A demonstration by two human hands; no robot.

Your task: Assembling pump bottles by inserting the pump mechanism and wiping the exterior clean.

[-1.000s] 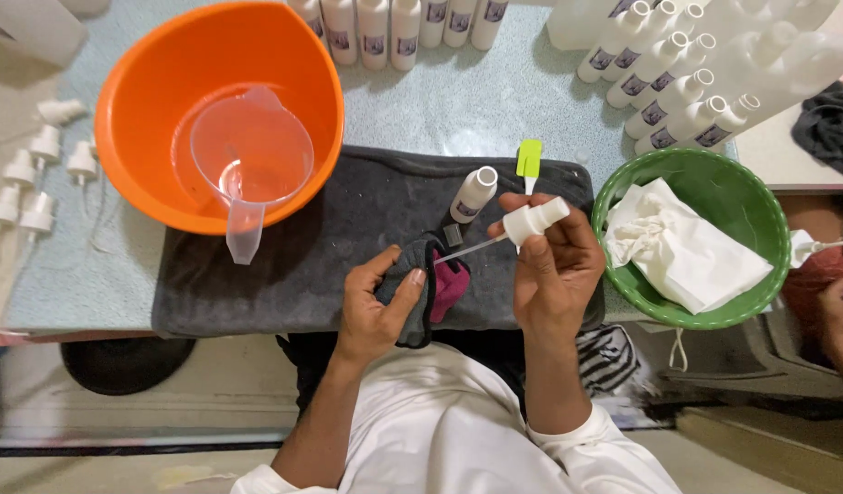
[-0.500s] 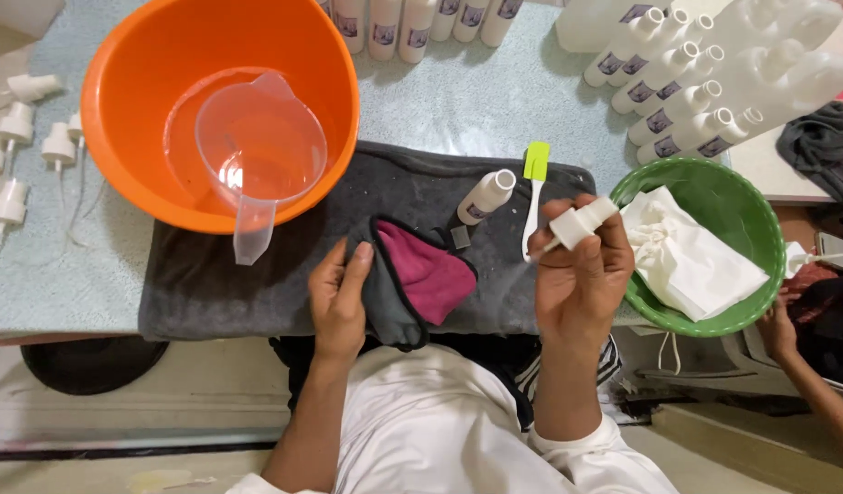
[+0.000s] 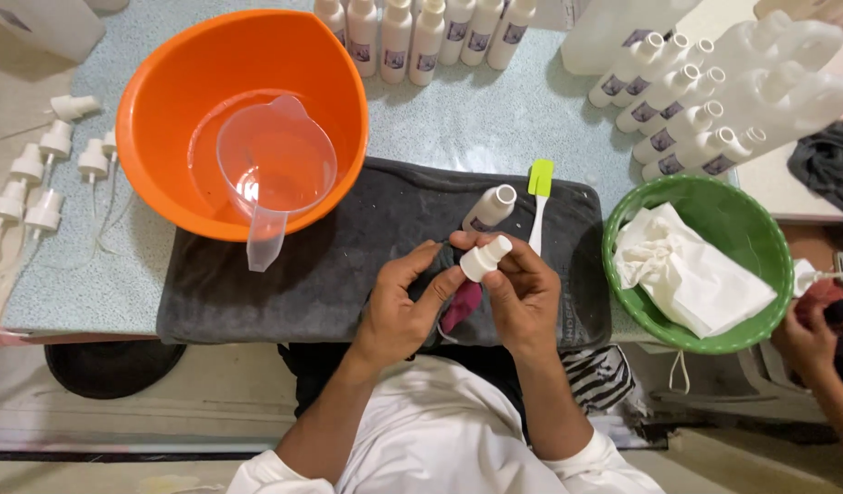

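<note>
Spray cap (image 3: 485, 258) now gripped between the closed right-hand (image 3: 522, 295) fingers, held just above the dark towel (image 3: 284, 284) near its front edge. Half a second ago it was held higher and further right, beside the green brush (image 3: 539, 197); it has been brought down toward the centre. Left hand (image 3: 399, 306) has been moved in from the towel: its fingers now touch the cap's lower end and pinch the magenta cloth (image 3: 461, 306) against it. The cloth, earlier spread flat on the towel, is now bunched between both hands. Judged: cap is being wiped, not yet fitted. Open bottle (image 3: 489, 208) lies uncapped on the towel just behind the hands. Orange basin (image 3: 165, 82) with jug (image 3: 277, 169) sits unchanged at the rear left of the surface (image 3: 495, 119).
</note>
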